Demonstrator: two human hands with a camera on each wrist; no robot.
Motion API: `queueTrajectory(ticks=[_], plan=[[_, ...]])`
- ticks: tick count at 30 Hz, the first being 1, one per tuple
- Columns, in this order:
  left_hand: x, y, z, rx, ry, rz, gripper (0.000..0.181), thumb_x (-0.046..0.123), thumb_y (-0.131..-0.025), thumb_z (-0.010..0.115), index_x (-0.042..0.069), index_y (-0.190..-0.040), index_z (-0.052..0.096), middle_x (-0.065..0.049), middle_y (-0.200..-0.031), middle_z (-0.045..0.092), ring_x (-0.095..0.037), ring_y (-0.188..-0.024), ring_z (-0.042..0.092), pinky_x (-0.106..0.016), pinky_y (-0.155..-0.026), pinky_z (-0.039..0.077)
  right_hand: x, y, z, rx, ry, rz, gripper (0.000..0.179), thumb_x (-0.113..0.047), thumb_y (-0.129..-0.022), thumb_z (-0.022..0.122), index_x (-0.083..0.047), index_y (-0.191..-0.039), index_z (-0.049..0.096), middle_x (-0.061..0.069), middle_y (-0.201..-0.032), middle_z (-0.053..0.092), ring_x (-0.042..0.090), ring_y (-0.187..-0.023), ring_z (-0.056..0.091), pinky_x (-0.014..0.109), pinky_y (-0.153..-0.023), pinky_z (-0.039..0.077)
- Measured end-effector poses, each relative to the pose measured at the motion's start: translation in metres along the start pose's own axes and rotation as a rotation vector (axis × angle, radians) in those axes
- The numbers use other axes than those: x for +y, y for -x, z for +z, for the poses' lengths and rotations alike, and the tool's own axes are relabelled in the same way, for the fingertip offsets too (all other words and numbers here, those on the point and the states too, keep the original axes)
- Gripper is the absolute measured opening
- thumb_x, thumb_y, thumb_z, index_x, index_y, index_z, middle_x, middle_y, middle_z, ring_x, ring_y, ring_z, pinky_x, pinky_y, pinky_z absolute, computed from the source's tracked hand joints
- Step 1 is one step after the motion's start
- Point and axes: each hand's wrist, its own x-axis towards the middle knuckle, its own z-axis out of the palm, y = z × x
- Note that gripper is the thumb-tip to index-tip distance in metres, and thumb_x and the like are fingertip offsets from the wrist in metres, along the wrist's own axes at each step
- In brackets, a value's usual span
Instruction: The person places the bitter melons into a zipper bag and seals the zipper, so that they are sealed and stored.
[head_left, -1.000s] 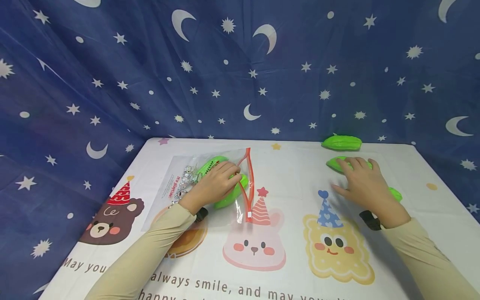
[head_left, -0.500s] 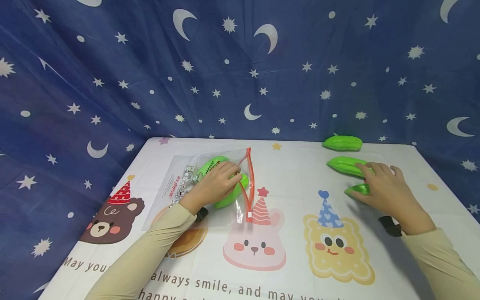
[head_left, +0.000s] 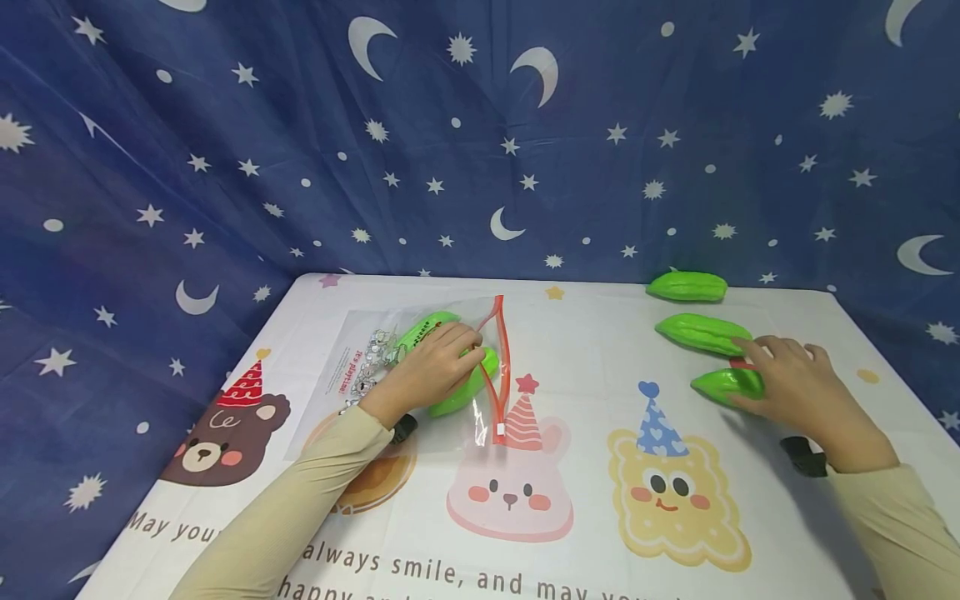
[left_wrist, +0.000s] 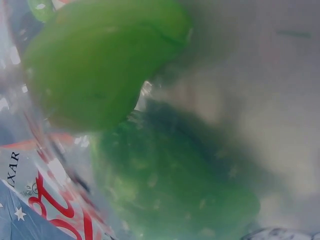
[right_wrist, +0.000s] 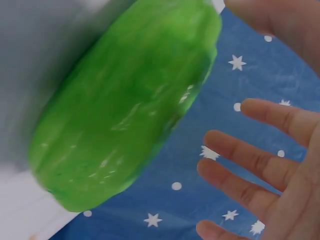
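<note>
At the mouth of a clear zip bag (head_left: pixel 337 350) with a red zip edge (head_left: pixel 505 358), my left hand (head_left: pixel 438 362) pinches the plastic. Two elongated green toy vegetables (head_left: pixel 467 392) show through the film; the left wrist view has them close up, one smooth (left_wrist: pixel 100 60) and one bumpy (left_wrist: pixel 170 185). On the right, my right hand (head_left: pixel 798 387) is around the rear end of a pointed green toy vegetable (head_left: pixel 723 385). In the right wrist view its fingers are spread, apart from the ridged green vegetable (right_wrist: pixel 125 105).
Two more green toy vegetables lie beyond the right hand, one in the middle (head_left: pixel 701 332) and one at the far edge (head_left: pixel 686 286). A white cloth (head_left: pixel 585 467) with printed cartoon figures covers the table. Behind it hangs a blue curtain (head_left: pixel 450 208) with moons and stars.
My right hand has moved back and to the right, from over the middle vegetable to the nearest one, uncovering both. My left hand and the bag have stayed put.
</note>
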Motion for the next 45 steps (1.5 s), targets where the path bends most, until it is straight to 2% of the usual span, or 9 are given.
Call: queueTrajectory(ticks=[6, 15, 22, 30, 36, 40, 45], plan=[[0.000, 0.000, 0.000, -0.004, -0.003, 0.000, 0.009, 0.007, -0.087, 0.055, 0.007, -0.093, 0.061, -0.008, -0.100, 0.061, -0.025, -0.099, 0.056, -0.034, -0.099, 0.043, 0.006, 0.003, 0.007, -0.044, 0.012, 0.005, 0.078, -0.039, -0.061, 0.082, 0.000, -0.121, 0.050, 0.031, -0.108, 0.056, 0.047, -0.096, 0.054, 0.067, -0.077, 0.037], [0.000, 0.000, 0.000, 0.005, -0.004, 0.004, 0.008, 0.008, -0.086, 0.057, 0.007, -0.093, 0.061, -0.007, -0.099, 0.061, -0.024, -0.098, 0.056, -0.035, -0.098, 0.044, 0.020, 0.005, 0.012, -0.238, 0.018, 0.077, 0.085, -0.040, -0.062, 0.082, 0.006, -0.124, 0.048, 0.035, -0.113, 0.053, 0.051, -0.101, 0.050, 0.071, -0.081, 0.035], [0.000, -0.001, 0.001, 0.042, -0.004, 0.022, 0.007, 0.007, -0.086, 0.055, 0.007, -0.091, 0.061, -0.007, -0.097, 0.061, -0.024, -0.096, 0.057, -0.035, -0.096, 0.045, 0.032, 0.010, 0.012, -0.315, 0.033, 0.109, 0.086, -0.038, -0.060, 0.083, 0.007, -0.124, 0.047, 0.036, -0.115, 0.052, 0.052, -0.103, 0.049, 0.072, -0.082, 0.035], [0.000, -0.001, 0.001, 0.026, 0.001, 0.016, 0.007, 0.007, -0.086, 0.057, 0.007, -0.091, 0.061, -0.007, -0.098, 0.061, -0.024, -0.097, 0.056, -0.035, -0.097, 0.044, 0.047, 0.013, 0.015, -0.412, 0.037, 0.149, 0.088, -0.039, -0.059, 0.084, 0.010, -0.123, 0.047, 0.036, -0.114, 0.052, 0.052, -0.101, 0.048, 0.071, -0.081, 0.035], [0.000, -0.001, 0.001, 0.023, 0.005, 0.016, 0.007, 0.007, -0.086, 0.056, 0.007, -0.091, 0.061, -0.007, -0.099, 0.061, -0.024, -0.098, 0.056, -0.035, -0.097, 0.044, 0.052, 0.011, 0.017, -0.431, 0.039, 0.169, 0.077, -0.030, -0.061, 0.083, 0.010, -0.119, 0.051, 0.036, -0.112, 0.054, 0.052, -0.099, 0.050, 0.071, -0.079, 0.035], [0.000, -0.001, 0.001, 0.015, -0.001, 0.015, 0.007, 0.007, -0.086, 0.056, 0.007, -0.092, 0.060, -0.007, -0.099, 0.061, -0.024, -0.098, 0.056, -0.035, -0.098, 0.044, 0.051, 0.010, 0.014, -0.417, 0.020, 0.152, 0.068, -0.025, -0.064, 0.081, 0.010, -0.116, 0.054, 0.035, -0.106, 0.058, 0.051, -0.095, 0.054, 0.067, -0.074, 0.038], [0.000, -0.001, 0.002, 0.019, -0.004, 0.018, 0.007, 0.007, -0.085, 0.057, 0.007, -0.092, 0.061, -0.007, -0.098, 0.061, -0.024, -0.098, 0.056, -0.035, -0.098, 0.044, 0.049, 0.009, 0.008, -0.405, 0.007, 0.120, 0.067, -0.024, -0.063, 0.083, 0.009, -0.113, 0.055, 0.033, -0.102, 0.060, 0.050, -0.092, 0.056, 0.064, -0.070, 0.038]])
